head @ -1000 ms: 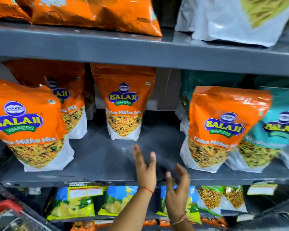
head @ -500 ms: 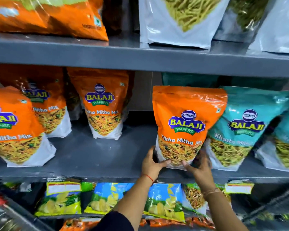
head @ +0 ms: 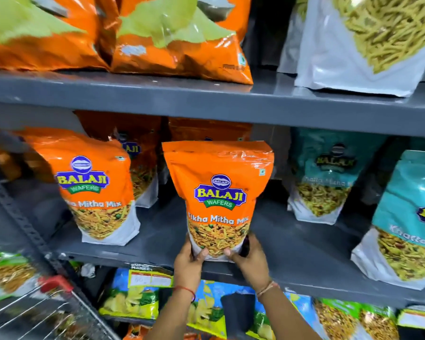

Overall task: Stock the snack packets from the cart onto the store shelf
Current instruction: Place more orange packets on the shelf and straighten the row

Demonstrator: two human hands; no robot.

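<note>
Orange packet is gripped at its base by both the left hand and right hand, upright at the shelf front edge. Several packets are shelved already; what is left in the cart cannot be told.

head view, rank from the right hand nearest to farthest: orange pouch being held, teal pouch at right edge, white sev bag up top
1. orange pouch, held at its base by the right hand.
2. teal pouch, right edge, same shelf.
3. white sev bag, upper shelf, right.
</note>
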